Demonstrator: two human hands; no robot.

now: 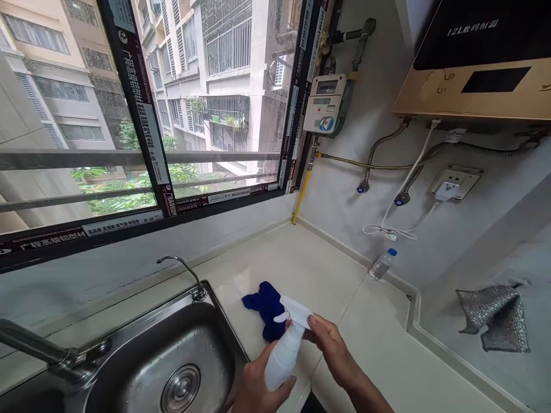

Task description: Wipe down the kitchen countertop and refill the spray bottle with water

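A white spray bottle (284,353) is held tilted over the counter's front edge. My left hand (253,387) is wrapped round its body from below. My right hand (333,350) pinches the white trigger head (297,312) at the top. A crumpled blue cloth (266,307) lies on the pale countertop (327,275) just behind the bottle, right of the sink.
A steel sink (172,367) with a thin tap (183,269) sits at the lower left, with a second tap at the far left. A small water bottle (382,265) stands by the wall. A grey scouring cloth (495,315) lies at the right. Window, gas meter, hoses and water heater above.
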